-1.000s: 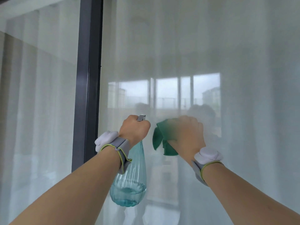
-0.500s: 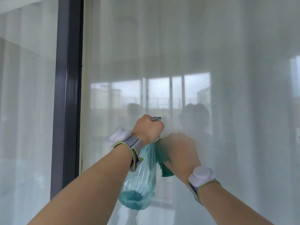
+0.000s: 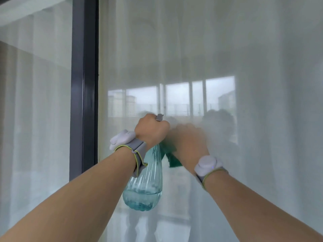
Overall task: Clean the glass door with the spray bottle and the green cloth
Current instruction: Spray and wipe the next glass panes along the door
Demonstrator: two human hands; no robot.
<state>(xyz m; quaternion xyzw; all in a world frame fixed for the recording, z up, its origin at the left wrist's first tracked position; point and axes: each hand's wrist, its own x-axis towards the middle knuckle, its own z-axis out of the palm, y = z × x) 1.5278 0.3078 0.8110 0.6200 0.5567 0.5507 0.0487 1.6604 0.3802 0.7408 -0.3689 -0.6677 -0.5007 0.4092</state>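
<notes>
Wiping mid-pane w/ crumpled green cloth (image 3: 172, 158) bunched under blurred right hand (image 3: 189, 145), near dark frame edge of clear glass door (image 3: 227, 49), left hand (image 3: 151, 131) gripping ribbed teal see-thru spray bottle (image 3: 145, 187) at neck; prob. midway, most glass looking undone.

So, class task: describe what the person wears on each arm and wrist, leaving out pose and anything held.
Both forearms are bare, with no sleeves. The left wrist band is a grey strap edged in yellow-green, carrying a lumpy white module. The right wrist band matches it, but its white module is round, with a small bluish light.
</notes>
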